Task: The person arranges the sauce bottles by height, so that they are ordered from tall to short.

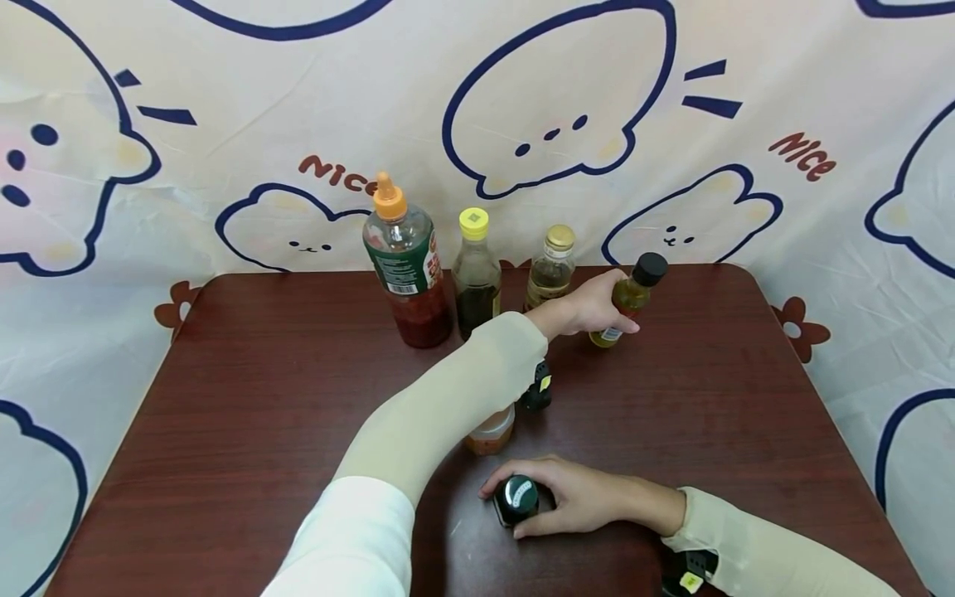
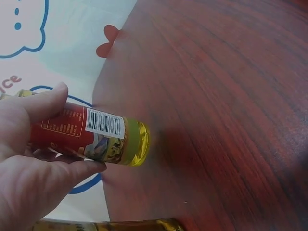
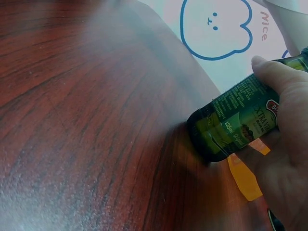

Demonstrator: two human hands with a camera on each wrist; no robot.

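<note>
My left hand (image 1: 593, 305) grips a small bottle (image 1: 630, 297) of yellow oil with a black cap, at the back right of the table. The left wrist view shows this bottle's red label and barcode (image 2: 105, 123); whether its base touches the table I cannot tell. Near the front, my right hand (image 1: 570, 496) holds a dark green olive oil bottle (image 1: 517, 499) between thumb and fingers. Its green label (image 3: 245, 120) faces the right wrist camera, and its base is at the tabletop.
Along the back stand a red sauce bottle (image 1: 418, 315) with an orange nozzle, a yellow-capped dark bottle (image 1: 477, 278) and a clear bottle (image 1: 550, 272). A low jar (image 1: 492, 435) is partly hidden by the left sleeve. A patterned cloth (image 1: 336, 91) hangs behind the brown table (image 1: 261, 414).
</note>
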